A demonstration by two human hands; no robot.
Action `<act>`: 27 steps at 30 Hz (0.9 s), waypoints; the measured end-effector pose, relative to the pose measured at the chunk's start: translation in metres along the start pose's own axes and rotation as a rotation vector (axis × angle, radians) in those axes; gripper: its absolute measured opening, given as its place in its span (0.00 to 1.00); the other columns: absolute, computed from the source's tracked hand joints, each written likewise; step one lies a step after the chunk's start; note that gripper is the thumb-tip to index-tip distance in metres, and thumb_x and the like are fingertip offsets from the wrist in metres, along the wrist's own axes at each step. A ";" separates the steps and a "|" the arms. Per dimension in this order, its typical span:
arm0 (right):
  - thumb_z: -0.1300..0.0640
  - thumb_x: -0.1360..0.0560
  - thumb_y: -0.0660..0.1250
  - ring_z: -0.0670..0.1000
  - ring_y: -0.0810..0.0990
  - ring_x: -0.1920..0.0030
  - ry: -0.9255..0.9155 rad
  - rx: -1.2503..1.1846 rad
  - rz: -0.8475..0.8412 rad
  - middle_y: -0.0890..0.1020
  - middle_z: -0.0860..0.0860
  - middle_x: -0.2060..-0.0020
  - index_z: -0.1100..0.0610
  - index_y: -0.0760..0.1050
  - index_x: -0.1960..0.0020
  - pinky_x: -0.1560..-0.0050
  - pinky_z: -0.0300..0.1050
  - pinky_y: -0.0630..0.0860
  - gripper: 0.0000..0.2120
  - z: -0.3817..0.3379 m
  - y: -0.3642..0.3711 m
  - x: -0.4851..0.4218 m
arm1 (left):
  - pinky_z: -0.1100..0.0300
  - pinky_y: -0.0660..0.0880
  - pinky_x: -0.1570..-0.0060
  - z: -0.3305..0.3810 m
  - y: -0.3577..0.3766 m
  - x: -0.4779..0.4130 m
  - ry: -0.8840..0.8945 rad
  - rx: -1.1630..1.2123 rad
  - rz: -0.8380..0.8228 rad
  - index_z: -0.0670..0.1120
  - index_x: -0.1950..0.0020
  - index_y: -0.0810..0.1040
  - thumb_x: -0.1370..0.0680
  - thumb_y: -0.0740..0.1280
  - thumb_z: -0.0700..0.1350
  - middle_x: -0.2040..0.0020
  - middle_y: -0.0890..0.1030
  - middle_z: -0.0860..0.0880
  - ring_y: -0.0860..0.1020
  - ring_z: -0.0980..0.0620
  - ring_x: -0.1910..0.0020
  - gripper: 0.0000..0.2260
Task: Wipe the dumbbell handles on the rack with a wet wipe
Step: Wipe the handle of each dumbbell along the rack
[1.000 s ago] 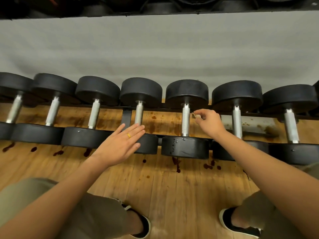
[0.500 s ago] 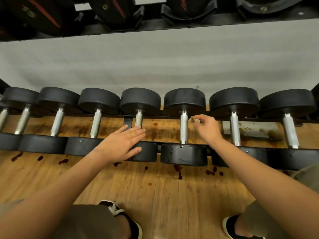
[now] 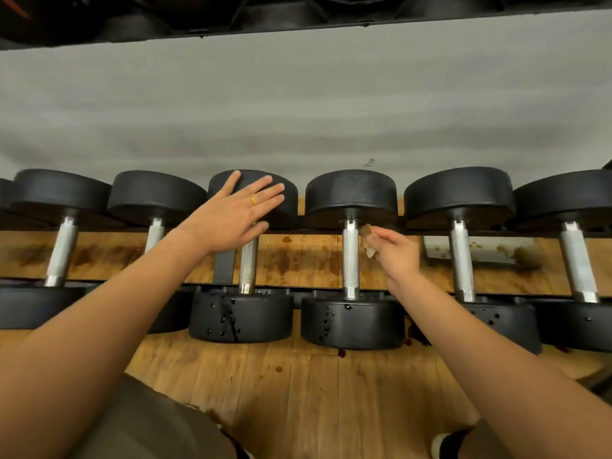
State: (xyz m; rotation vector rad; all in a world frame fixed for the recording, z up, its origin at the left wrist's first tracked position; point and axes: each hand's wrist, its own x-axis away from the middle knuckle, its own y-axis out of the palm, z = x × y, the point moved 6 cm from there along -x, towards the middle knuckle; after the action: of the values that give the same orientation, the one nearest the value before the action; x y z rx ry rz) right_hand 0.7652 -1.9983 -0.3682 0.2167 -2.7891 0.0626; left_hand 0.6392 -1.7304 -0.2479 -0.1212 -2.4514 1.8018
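Several black dumbbells with knurled steel handles lie side by side on a low rack (image 3: 298,228). My right hand (image 3: 395,251) pinches a small crumpled, brownish wet wipe (image 3: 367,239) just right of the handle (image 3: 350,258) of the middle dumbbell. My left hand (image 3: 231,213), a gold ring on one finger, lies flat with straight fingers over the far head (image 3: 284,197) of the neighbouring dumbbell to the left, hiding the top of its handle (image 3: 247,270).
Dark splashes spot the near heads (image 3: 241,318) of the two middle dumbbells and the wooden floor (image 3: 314,392). A grey wall rises behind the rack, an upper shelf (image 3: 298,14) above. My knees and one shoe (image 3: 447,443) are at the bottom.
My left hand has moved from the near head of the dumbbell up to its far head. The right hand stays with the wipe beside the middle handle. The view has come closer.
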 end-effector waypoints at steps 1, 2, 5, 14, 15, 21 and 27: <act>0.59 0.24 0.73 0.50 0.82 0.42 0.027 -0.046 -0.014 0.84 0.49 0.45 0.49 0.83 0.46 0.36 0.52 0.78 0.09 0.003 0.003 -0.001 | 0.40 0.40 0.21 -0.002 0.001 -0.002 0.003 0.023 0.000 0.51 0.17 0.52 0.15 0.51 0.56 0.17 0.48 0.54 0.42 0.53 0.18 0.27; 0.60 0.24 0.73 0.50 0.82 0.43 0.050 -0.084 -0.027 0.84 0.49 0.45 0.49 0.83 0.46 0.37 0.51 0.79 0.09 0.005 0.005 -0.001 | 0.41 0.39 0.21 -0.003 0.002 -0.005 0.009 0.046 -0.001 0.51 0.17 0.53 0.15 0.49 0.57 0.17 0.48 0.55 0.42 0.54 0.18 0.27; 0.62 0.24 0.72 0.49 0.83 0.44 0.080 -0.143 -0.054 0.84 0.50 0.46 0.51 0.82 0.46 0.38 0.49 0.79 0.09 0.005 0.011 -0.003 | 0.42 0.37 0.21 -0.007 0.002 -0.008 0.036 0.090 0.005 0.52 0.17 0.54 0.15 0.46 0.57 0.17 0.51 0.56 0.43 0.56 0.18 0.26; 0.64 0.24 0.72 0.51 0.84 0.46 0.101 -0.205 -0.113 0.85 0.52 0.47 0.55 0.81 0.44 0.44 0.46 0.81 0.10 0.000 0.015 -0.005 | 0.39 0.40 0.21 -0.009 0.007 -0.010 0.031 0.133 0.103 0.52 0.18 0.60 0.14 0.46 0.56 0.18 0.56 0.56 0.46 0.57 0.19 0.25; 0.64 0.24 0.72 0.51 0.84 0.47 0.105 -0.203 -0.112 0.85 0.53 0.48 0.54 0.81 0.46 0.46 0.46 0.81 0.09 0.001 0.015 -0.006 | 0.40 0.40 0.21 -0.009 0.007 -0.011 0.028 0.137 0.105 0.52 0.18 0.60 0.14 0.47 0.57 0.18 0.56 0.57 0.46 0.57 0.19 0.25; 0.64 0.24 0.72 0.49 0.82 0.57 0.113 -0.192 -0.061 0.86 0.54 0.52 0.58 0.82 0.45 0.58 0.41 0.79 0.08 0.003 0.017 -0.006 | 0.42 0.35 0.22 -0.007 0.008 -0.011 0.013 0.149 0.098 0.52 0.18 0.59 0.15 0.52 0.57 0.18 0.55 0.56 0.44 0.57 0.19 0.25; 0.64 0.21 0.68 0.52 0.84 0.46 0.015 -0.025 -0.183 0.85 0.54 0.48 0.58 0.81 0.43 0.44 0.48 0.81 0.08 -0.007 0.014 -0.011 | 0.43 0.35 0.22 -0.007 0.008 -0.010 0.013 0.141 0.117 0.52 0.18 0.60 0.15 0.51 0.57 0.18 0.58 0.55 0.46 0.56 0.18 0.25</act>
State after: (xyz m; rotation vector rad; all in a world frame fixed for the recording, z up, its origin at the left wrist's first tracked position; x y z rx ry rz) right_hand 0.7754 -1.9823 -0.3655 0.4621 -2.7403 -0.0157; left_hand 0.6502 -1.7228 -0.2535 -0.2691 -2.3447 2.0073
